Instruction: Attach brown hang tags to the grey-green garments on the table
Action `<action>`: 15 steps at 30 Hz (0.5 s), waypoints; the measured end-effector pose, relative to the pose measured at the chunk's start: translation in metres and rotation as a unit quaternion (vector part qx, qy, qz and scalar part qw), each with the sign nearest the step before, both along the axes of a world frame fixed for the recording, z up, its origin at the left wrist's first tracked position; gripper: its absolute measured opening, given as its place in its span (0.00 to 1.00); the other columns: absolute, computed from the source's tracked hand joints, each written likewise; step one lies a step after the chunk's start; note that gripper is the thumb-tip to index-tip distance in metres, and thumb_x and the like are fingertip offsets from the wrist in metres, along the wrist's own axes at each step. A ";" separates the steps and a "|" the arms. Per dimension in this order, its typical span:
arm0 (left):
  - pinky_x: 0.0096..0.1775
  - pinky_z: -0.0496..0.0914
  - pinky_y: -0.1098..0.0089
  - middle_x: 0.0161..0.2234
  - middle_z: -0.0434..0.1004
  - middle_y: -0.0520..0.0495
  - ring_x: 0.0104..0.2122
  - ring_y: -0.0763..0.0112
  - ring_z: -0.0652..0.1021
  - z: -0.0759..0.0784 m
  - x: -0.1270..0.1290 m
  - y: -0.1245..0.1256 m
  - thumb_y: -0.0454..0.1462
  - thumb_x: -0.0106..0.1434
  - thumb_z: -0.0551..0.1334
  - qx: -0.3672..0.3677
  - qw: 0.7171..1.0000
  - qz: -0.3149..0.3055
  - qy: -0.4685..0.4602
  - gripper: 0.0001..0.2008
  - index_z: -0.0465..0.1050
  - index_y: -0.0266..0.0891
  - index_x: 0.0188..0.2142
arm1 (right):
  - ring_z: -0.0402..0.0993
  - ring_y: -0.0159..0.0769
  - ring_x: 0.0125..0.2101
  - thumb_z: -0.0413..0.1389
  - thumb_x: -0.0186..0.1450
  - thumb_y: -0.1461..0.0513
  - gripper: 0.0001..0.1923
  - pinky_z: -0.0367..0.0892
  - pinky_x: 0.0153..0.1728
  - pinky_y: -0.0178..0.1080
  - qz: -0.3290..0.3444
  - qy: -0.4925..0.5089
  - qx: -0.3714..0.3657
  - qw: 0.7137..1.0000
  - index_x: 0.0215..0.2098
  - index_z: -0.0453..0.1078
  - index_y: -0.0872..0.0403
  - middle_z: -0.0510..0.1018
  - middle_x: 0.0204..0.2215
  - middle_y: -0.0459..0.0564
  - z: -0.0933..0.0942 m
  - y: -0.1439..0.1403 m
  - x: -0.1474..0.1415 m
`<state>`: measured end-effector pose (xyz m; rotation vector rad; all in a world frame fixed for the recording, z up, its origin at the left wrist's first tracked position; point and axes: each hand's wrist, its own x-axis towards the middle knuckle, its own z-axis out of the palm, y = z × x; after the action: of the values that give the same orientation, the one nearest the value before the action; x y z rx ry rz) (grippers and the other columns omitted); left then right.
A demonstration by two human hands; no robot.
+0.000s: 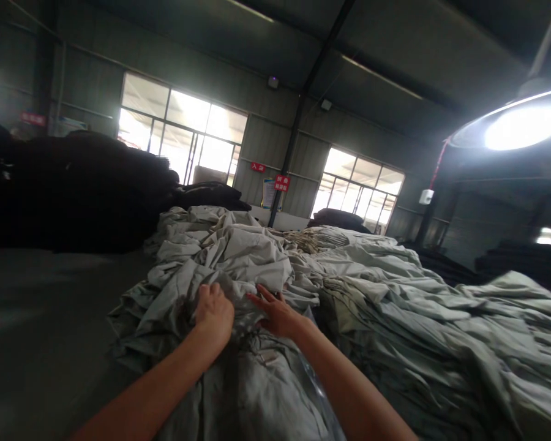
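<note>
In front of me lies a bundle of grey fabric point(270, 398), with a clear plastic bag point(319, 389) showing along its right side. My left hand point(214, 313) is closed, its fingers curled over what looks like the shiny edge of the plastic at the bundle's far end. Just to its right, my right hand point(274, 313) has its fingers stretched apart over the plastic and fabric, and does not grip anything I can see. Beyond both hands rises a heap of crumpled light-grey fabric point(252, 251). The left fingertips are partly hidden.
More grey-green fabric point(422, 318) is piled to the right. Dark stacked material point(82, 190) stands at the left beside the grey floor point(41, 324). A bright lamp point(523, 125) hangs at upper right, with a white switch point(426, 196) on a cord. A post point(290, 153) bears red signs.
</note>
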<state>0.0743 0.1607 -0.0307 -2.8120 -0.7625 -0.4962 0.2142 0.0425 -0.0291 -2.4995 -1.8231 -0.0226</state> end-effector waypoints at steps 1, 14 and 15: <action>0.49 0.58 0.53 0.44 0.75 0.38 0.49 0.53 0.68 0.004 0.002 -0.010 0.28 0.57 0.50 0.013 0.999 -0.043 -0.014 0.18 0.76 0.37 0.40 | 0.40 0.50 0.63 0.54 0.59 0.64 0.40 0.40 0.58 0.61 0.004 -0.006 0.001 1.000 0.64 0.41 0.46 0.39 0.65 0.57 0.001 -0.002 0.000; 0.55 0.46 0.41 0.51 0.69 0.34 0.55 0.44 0.63 -0.068 0.038 -0.029 0.45 0.52 0.59 -0.148 0.972 -0.182 0.023 0.23 0.71 0.36 0.46 | 0.72 0.41 0.38 0.48 0.56 0.69 0.13 0.66 0.40 0.39 -0.032 -0.072 0.054 0.995 0.33 0.74 0.58 0.77 0.33 0.55 -0.026 -0.059 -0.026; 0.54 0.47 0.41 0.50 0.70 0.35 0.54 0.44 0.64 -0.066 0.037 -0.029 0.45 0.53 0.58 -0.155 0.968 -0.193 0.034 0.22 0.71 0.37 0.45 | 0.72 0.41 0.35 0.48 0.56 0.67 0.12 0.66 0.38 0.39 -0.029 -0.076 0.019 0.997 0.30 0.75 0.58 0.77 0.31 0.56 -0.030 -0.064 -0.028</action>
<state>0.1111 0.1322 -0.0965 -3.2705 -0.2948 -0.3559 0.1857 -0.0215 -0.0592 -2.5877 -1.7834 -0.2539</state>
